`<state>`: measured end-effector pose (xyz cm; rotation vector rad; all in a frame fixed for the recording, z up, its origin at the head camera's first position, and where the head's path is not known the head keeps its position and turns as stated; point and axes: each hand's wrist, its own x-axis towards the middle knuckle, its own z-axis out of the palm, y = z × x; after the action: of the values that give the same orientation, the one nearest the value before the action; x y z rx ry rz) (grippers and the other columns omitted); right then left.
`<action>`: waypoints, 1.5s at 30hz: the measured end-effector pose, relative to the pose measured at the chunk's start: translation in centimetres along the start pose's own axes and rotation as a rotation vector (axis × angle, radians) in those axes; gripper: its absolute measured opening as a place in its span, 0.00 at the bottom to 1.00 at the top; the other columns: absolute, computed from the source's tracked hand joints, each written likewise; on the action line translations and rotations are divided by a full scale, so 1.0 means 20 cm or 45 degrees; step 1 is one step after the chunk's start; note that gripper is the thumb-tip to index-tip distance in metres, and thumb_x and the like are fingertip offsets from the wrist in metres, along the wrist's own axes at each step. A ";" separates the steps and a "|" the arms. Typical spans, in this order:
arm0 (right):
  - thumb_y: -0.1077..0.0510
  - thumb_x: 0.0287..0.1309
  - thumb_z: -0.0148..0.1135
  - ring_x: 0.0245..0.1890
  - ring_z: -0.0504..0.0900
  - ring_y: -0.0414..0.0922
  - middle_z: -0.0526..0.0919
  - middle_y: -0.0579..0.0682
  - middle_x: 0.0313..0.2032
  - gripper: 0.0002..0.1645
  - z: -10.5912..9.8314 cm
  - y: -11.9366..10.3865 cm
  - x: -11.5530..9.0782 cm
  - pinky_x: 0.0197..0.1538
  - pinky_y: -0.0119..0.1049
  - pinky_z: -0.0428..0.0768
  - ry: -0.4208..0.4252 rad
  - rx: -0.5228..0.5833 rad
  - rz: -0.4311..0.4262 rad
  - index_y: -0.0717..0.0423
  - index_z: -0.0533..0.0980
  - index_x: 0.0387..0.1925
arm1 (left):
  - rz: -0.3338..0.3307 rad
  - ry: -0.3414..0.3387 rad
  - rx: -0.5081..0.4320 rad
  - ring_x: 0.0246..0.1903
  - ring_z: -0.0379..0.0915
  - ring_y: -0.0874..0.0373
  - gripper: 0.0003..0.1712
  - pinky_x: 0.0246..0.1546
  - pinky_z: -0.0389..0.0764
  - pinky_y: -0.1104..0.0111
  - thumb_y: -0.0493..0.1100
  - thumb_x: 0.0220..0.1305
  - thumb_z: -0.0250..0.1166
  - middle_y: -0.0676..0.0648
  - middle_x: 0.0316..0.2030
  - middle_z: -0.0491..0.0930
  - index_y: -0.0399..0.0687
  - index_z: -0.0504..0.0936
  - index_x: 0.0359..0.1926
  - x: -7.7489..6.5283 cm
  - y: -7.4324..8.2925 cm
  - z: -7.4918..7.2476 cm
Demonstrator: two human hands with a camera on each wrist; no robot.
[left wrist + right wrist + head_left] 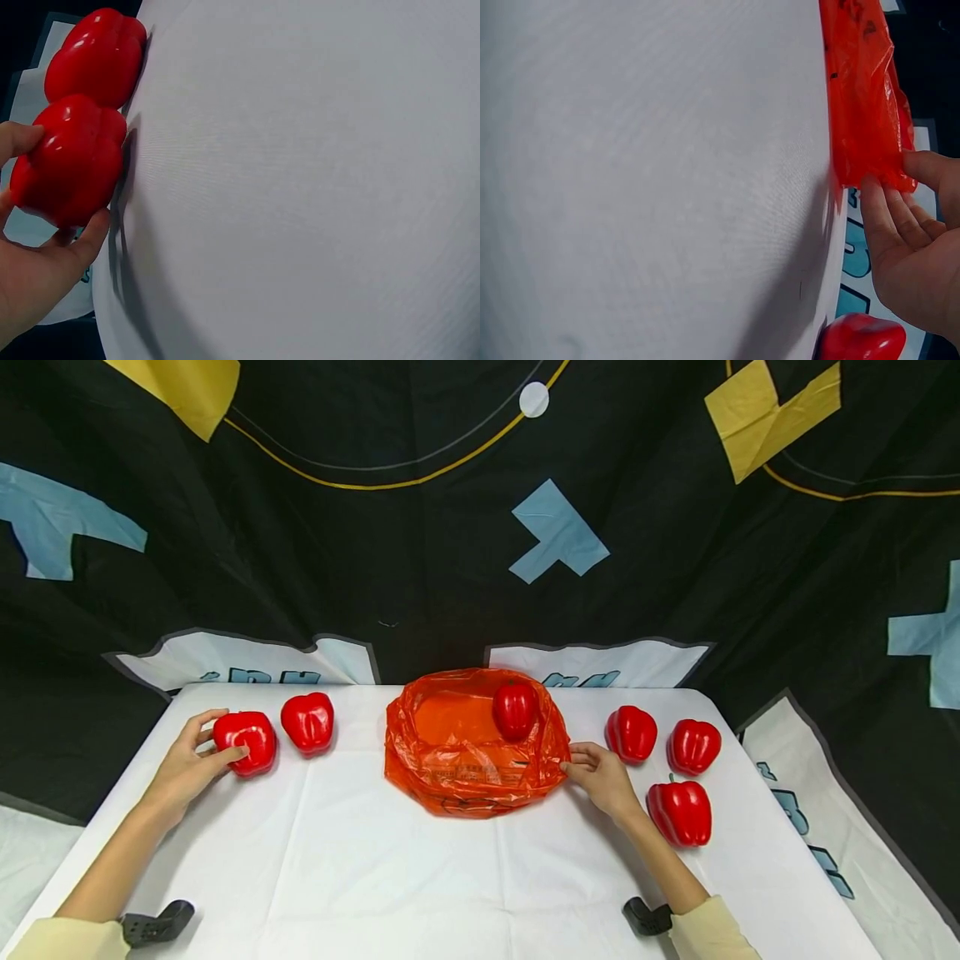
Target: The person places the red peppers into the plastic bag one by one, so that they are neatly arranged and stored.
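My left hand (pixel 191 758) grips a red bell pepper (pixel 248 742) at the table's left, thumb on one side and fingers on the other. Just right of it sits a second red bell pepper (pixel 308 724); the left wrist view shows this second pepper (pixel 96 56) behind the held one. An orange-red plastic bag (pixel 457 777) lies spread wide in the middle with one bell pepper (pixel 515 710) inside. At the bag's right edge, my right hand (pixel 607 783) pinches the rim, as the right wrist view also shows with the hand (pixel 919 247) on the plastic.
Three more red peppers lie right of the bag: one nearest it (pixel 631 734), one farther right (pixel 693 747), and one in front (pixel 679 812) beside the right forearm. A white cloth covers the table (pixel 390 877). Behind it hangs a black patterned curtain (pixel 420 560).
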<state>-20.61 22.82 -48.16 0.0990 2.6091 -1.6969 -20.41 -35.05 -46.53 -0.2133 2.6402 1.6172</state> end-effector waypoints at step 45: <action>0.64 0.61 0.68 0.43 0.84 0.51 0.85 0.60 0.43 0.21 0.00 0.00 -0.01 0.44 0.33 0.84 -0.009 0.012 -0.008 0.69 0.77 0.54 | 0.299 -0.036 -0.109 0.63 0.61 0.29 0.41 0.52 0.75 0.40 0.45 0.68 0.66 0.33 0.71 0.56 0.51 0.58 0.77 0.02 0.55 0.38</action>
<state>-20.43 22.87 -48.13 0.0847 2.5998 -1.7087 -22.59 -23.40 -40.37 0.1212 2.6616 1.7863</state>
